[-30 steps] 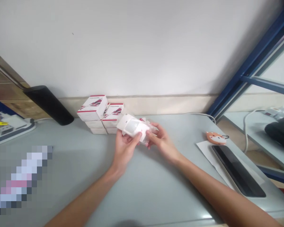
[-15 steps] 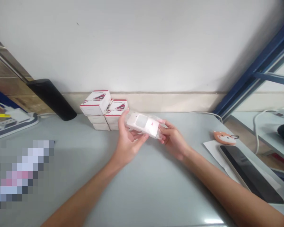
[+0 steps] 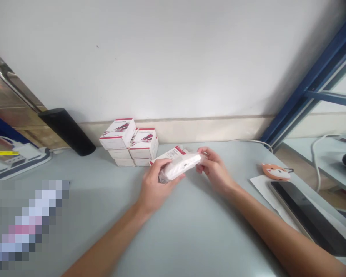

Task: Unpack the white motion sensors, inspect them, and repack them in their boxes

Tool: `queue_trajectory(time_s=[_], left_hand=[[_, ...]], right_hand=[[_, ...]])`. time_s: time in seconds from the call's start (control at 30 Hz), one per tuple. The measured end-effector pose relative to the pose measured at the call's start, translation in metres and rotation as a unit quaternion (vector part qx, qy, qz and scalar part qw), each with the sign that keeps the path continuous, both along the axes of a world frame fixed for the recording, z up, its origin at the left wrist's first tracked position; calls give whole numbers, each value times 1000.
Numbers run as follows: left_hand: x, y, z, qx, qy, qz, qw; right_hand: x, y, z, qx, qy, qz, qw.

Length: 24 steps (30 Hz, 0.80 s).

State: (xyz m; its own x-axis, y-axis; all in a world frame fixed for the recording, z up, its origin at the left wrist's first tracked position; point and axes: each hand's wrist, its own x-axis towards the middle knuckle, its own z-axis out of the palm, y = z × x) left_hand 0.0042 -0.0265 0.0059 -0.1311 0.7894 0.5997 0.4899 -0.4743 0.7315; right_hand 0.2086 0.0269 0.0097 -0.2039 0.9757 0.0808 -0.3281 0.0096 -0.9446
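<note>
Between my hands, above the desk, is a white plastic device (image 3: 181, 166) in a clear plastic bag, turned so that a narrow side with a small dark slot shows. My left hand (image 3: 155, 188) is wrapped round its left end, thumb below and fingers over the top. At the other end my right hand (image 3: 215, 167) pinches the bag with its fingertips. Just behind the device lies a white and red box (image 3: 170, 154), partly hidden by it. Several white boxes with red edges (image 3: 118, 134) are stacked to the left of that, against the wall.
A black cylinder (image 3: 67, 130) leans at the back left, near a power strip (image 3: 23, 163). On the right are an orange animal-faced pouch (image 3: 276, 171) and a dark phone-like slab (image 3: 308, 215) on white paper. A blurred-out item (image 3: 31, 219) lies at the left.
The device has been turned from its broad face to its narrow side, its right end raised. The box behind it has come into view. The camera view has shifted slightly.
</note>
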Motion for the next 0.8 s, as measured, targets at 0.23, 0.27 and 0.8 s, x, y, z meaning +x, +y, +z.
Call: queue_trajectory(time_s=[0.23,0.27,0.8], left_hand=[[1,-6,11,-8,-41,12,999],[0,-6,13,-20,-33,5,999],[3,-13,39,-388,-233,-234,861]], right_hand=[[7,-3,-2,117,-134,23,984],[8,-3,-3,121,-145,33,981],[15,5,-1,16,-60,111,992]])
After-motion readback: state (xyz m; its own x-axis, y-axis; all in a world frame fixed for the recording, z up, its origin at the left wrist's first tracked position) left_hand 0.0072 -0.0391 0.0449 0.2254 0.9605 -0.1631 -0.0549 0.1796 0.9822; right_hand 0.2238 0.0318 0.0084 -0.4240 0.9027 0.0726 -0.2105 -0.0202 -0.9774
